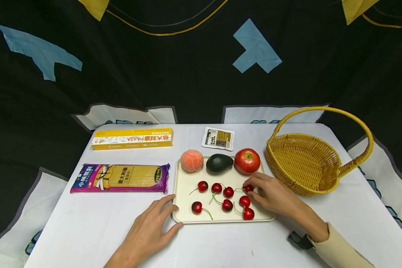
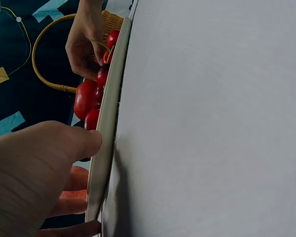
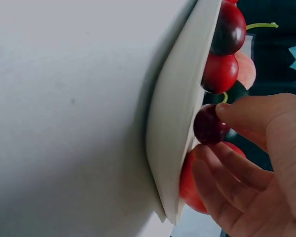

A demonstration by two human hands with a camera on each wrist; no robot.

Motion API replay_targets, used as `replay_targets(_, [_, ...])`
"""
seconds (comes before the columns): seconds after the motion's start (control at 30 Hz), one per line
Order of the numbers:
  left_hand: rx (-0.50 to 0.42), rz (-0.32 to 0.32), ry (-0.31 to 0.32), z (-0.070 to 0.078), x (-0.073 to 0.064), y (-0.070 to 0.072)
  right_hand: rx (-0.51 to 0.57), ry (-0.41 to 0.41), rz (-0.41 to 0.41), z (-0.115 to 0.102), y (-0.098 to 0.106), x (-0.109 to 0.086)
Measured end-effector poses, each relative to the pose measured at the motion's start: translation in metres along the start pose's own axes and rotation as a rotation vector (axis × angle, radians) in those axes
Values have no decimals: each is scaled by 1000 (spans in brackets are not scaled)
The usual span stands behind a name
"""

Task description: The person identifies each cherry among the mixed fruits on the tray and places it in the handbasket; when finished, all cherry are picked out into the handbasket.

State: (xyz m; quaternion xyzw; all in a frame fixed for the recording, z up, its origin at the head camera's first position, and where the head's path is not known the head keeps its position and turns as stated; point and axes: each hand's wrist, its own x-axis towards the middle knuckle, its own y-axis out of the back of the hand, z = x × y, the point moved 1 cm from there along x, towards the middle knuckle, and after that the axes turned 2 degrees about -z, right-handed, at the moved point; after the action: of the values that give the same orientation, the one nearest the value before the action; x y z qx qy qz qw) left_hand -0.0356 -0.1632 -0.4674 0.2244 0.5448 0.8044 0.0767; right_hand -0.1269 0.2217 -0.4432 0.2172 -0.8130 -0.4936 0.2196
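On the cream tray (image 1: 185, 193) lie several red cherries (image 1: 227, 205) with green stems. A peach (image 1: 192, 160), a dark avocado (image 1: 219, 163) and a red tomato-like fruit (image 1: 247, 160) line its far side. My right hand (image 1: 274, 195) reaches over the tray's right part and pinches a dark cherry (image 3: 209, 124) between thumb and fingers; in the head view the fingers partly cover it. My left hand (image 1: 150, 225) touches the tray's left edge with spread fingers, its thumb at the near corner. In the left wrist view that thumb (image 2: 91, 143) rests against the rim.
A wicker basket (image 1: 303, 163) with a tall handle stands right of the tray. To the left lie a purple-edged pasta packet (image 1: 120, 178) and a yellow pasta box (image 1: 132, 138). Behind the tray is a small white sachet (image 1: 217, 138). A dark curtain hangs beyond the white-covered table (image 1: 87, 230).
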Motion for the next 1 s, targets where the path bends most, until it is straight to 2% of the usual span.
replay_targets(0.13, [20, 6, -1, 1, 1, 0, -15, -2, 62, 0, 8, -2])
replay_targets(0.37, [44, 22, 0, 1, -1, 0, 32, 84, 213, 5, 29, -3])
replay_targets(0.57, [42, 18, 9, 2, -1, 1, -17, 116, 318, 16, 43, -3])
replay_targets(0.8, [36, 36, 7, 1, -3, 1, -49, 84, 377, 33, 57, -4])
replay_targets(1.0, [35, 45, 3, 1, -2, 1, -46, 4, 424, 54, 68, -9])
